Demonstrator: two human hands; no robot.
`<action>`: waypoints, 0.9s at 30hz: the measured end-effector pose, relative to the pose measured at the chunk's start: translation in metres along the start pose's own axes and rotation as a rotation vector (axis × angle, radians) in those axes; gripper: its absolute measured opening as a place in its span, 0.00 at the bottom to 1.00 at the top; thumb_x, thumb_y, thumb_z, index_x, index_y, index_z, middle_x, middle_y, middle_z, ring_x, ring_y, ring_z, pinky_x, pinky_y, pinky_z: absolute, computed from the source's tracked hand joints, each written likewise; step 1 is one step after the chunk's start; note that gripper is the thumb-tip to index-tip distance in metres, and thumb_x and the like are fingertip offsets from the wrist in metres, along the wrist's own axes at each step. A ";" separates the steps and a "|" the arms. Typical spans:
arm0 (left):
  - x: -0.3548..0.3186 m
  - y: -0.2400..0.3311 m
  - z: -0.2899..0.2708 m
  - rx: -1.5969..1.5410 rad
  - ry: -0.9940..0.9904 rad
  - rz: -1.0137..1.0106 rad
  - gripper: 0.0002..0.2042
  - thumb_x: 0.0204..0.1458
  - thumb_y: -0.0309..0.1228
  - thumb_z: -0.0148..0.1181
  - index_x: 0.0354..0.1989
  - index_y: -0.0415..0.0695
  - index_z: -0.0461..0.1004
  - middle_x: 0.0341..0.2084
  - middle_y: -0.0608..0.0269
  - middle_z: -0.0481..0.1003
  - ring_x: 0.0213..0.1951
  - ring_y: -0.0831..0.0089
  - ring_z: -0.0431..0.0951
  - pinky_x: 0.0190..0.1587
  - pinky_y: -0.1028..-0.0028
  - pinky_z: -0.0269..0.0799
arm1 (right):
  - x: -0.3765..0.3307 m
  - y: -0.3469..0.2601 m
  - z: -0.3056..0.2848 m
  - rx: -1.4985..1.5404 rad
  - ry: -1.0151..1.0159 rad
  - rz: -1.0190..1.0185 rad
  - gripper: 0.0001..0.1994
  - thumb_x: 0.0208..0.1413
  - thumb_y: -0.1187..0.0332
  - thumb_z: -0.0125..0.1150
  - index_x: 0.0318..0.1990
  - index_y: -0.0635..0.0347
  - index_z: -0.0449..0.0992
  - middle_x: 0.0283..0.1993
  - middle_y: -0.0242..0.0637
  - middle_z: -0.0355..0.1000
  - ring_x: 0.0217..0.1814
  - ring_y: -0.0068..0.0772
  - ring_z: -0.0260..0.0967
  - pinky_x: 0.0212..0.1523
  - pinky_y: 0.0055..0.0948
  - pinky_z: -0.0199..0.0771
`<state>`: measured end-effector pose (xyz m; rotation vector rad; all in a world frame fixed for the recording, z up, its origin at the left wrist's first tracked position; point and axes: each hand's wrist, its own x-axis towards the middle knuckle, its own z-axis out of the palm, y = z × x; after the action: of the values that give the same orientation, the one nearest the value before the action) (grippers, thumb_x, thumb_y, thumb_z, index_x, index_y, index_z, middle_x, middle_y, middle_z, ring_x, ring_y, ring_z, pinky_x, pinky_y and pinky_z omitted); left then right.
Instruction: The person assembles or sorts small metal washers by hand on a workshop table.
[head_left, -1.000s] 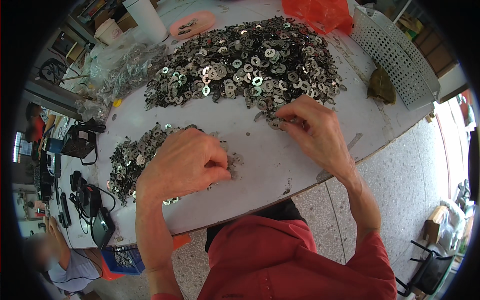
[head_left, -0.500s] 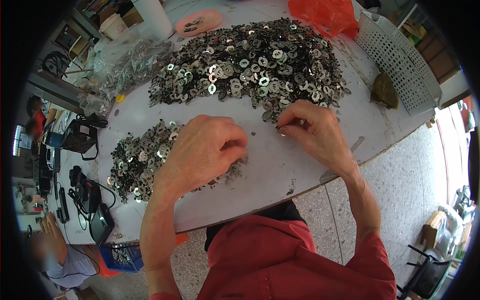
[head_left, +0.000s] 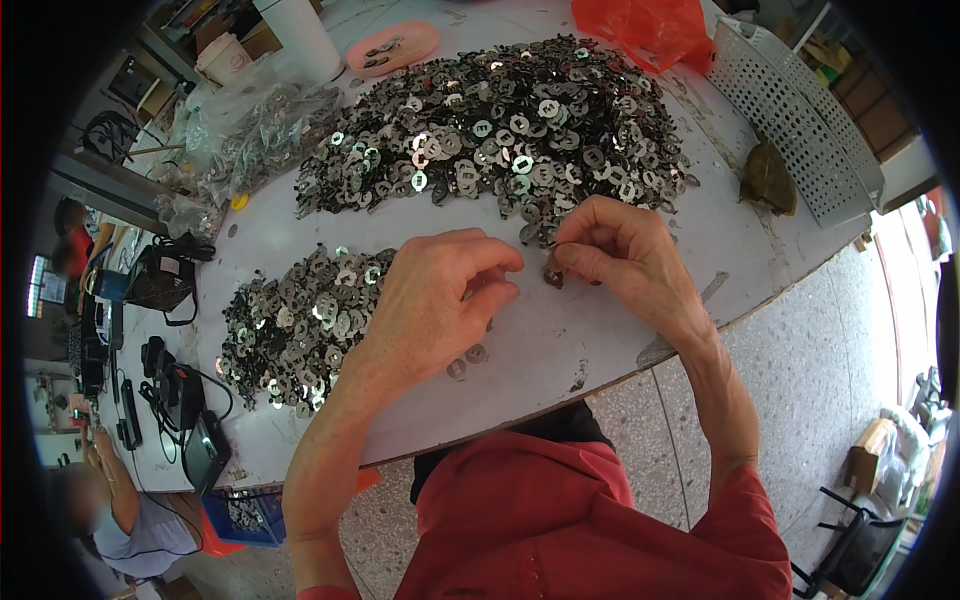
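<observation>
My right hand point(head_left: 635, 265) pinches a small round metal piece point(head_left: 553, 275) between thumb and fingertips, just in front of the large pile. Across a short gap, my left hand point(head_left: 440, 300) hovers over the table with thumb and forefinger apart, and I see nothing between them. A large heap of small, shiny, slotted metal discs point(head_left: 470, 130) spreads beyond both hands. A smaller heap of similar pieces point(head_left: 295, 325) lies to the left, partly hidden by my left hand. Close below that hand rest a few loose pieces point(head_left: 467, 362).
At the right stands a grey perforated basket point(head_left: 800, 130) beside a brown dry leaf-like thing point(head_left: 768, 180). A red plastic bag point(head_left: 640, 30), pink dish point(head_left: 392, 48) and clear bags point(head_left: 260, 130) sit farther back. Black adapters and cables point(head_left: 185, 400) lie left; another person point(head_left: 130, 530) is at lower left.
My left hand has moved right and slightly up, away from the smaller heap, and its thumb and forefinger have parted. The piece in my right fingertips now shows more plainly.
</observation>
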<state>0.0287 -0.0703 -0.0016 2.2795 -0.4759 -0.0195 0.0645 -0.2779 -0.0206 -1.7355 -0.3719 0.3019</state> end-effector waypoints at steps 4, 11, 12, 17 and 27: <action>0.001 0.004 0.000 -0.170 0.031 -0.076 0.10 0.47 0.21 0.61 0.40 0.38 0.77 0.26 0.64 0.77 0.27 0.79 0.75 0.32 0.79 0.72 | -0.001 -0.005 0.002 0.070 -0.077 0.043 0.03 0.55 0.78 0.58 0.36 0.66 0.74 0.30 0.32 0.75 0.34 0.18 0.72 0.36 0.19 0.72; 0.003 -0.005 0.008 -0.614 0.078 -0.167 0.11 0.50 0.22 0.60 0.43 0.36 0.76 0.29 0.63 0.78 0.29 0.80 0.75 0.31 0.79 0.71 | -0.003 -0.008 0.012 0.094 -0.136 0.016 0.04 0.55 0.77 0.59 0.38 0.66 0.75 0.31 0.35 0.75 0.32 0.19 0.72 0.35 0.19 0.73; 0.003 -0.006 0.008 -0.614 0.078 -0.167 0.11 0.50 0.22 0.60 0.43 0.36 0.76 0.29 0.63 0.78 0.29 0.80 0.75 0.31 0.79 0.71 | -0.003 -0.009 0.011 0.173 -0.135 0.025 0.05 0.55 0.77 0.58 0.39 0.67 0.75 0.31 0.35 0.75 0.32 0.20 0.72 0.35 0.20 0.74; 0.005 -0.009 0.006 -0.757 0.039 -0.268 0.09 0.51 0.22 0.59 0.40 0.34 0.77 0.27 0.63 0.78 0.27 0.81 0.74 0.30 0.81 0.70 | -0.005 -0.008 0.009 0.332 -0.176 0.045 0.08 0.55 0.78 0.57 0.42 0.68 0.75 0.32 0.37 0.76 0.33 0.22 0.73 0.38 0.22 0.76; 0.004 -0.005 -0.001 -0.817 0.001 -0.333 0.07 0.49 0.22 0.60 0.36 0.33 0.78 0.26 0.62 0.78 0.25 0.80 0.73 0.28 0.80 0.69 | -0.010 -0.011 0.009 0.328 -0.198 0.022 0.09 0.55 0.76 0.57 0.42 0.69 0.74 0.34 0.40 0.77 0.34 0.22 0.74 0.38 0.22 0.75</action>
<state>0.0339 -0.0683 -0.0039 1.5234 -0.0481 -0.3201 0.0515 -0.2722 -0.0114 -1.3924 -0.4214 0.5234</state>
